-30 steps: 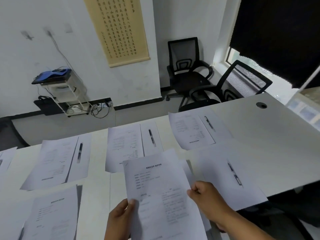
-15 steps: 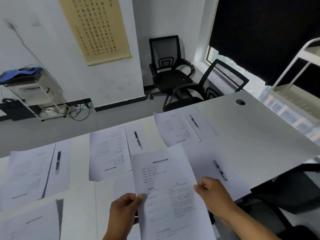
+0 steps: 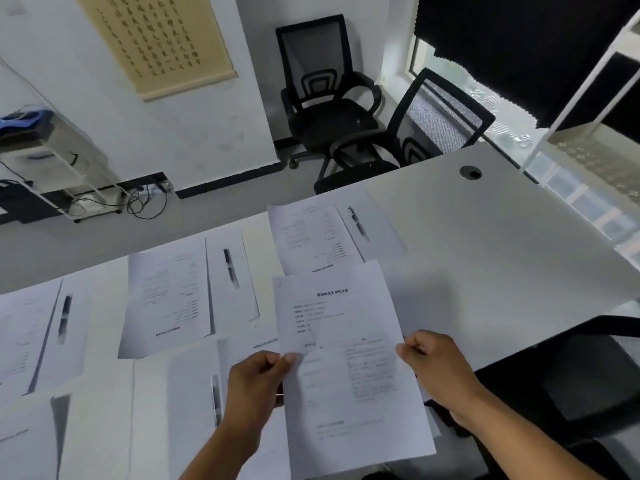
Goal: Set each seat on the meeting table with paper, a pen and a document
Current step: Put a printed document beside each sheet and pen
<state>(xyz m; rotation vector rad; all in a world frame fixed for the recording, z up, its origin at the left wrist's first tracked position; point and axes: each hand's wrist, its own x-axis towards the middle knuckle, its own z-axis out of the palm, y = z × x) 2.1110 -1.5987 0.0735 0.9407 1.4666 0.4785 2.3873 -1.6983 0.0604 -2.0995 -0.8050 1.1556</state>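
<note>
Left hand (image 3: 258,382) and right hand (image 3: 434,367) pinch the printed document (image 3: 346,358) by its side edges, lower centre of frame, above the meeting table (image 3: 485,244); best lowered flat, squared beside a pen

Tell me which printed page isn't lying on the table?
The document pinched at its side edges by the left hand and right hand. It is lifted above the table; the other pages lie flat, several with pens beside them.
</note>
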